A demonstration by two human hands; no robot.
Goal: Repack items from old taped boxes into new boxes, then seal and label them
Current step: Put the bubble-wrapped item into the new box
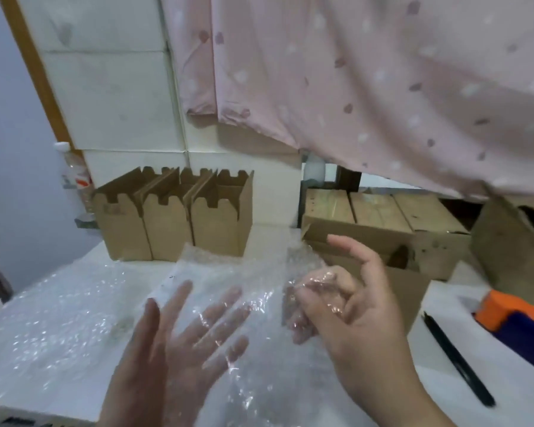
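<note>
New boxes [173, 217]: three brown ones stand open at the back of the bench [269, 238].
Bubble wrap [228, 288]: a clear sheet just in front of the new boxes, held up by both hands.
Left hand [179, 340]: in front of the new boxes, under the sheet. Its grip is wide, with fingers straight and spread.
Right hand [352, 306]: in front and to the right of the new boxes. Its grip pinches a bunched bit of the wrap, and one finger sticks up.
Inside the bunch: I cannot tell if anything is there.
Old boxes [383, 217]: to the right of the new boxes.
Doing it well: I think the flat hand should hold the sheet up while the pinch pulls slowly, so nothing tears or drops.
</note>
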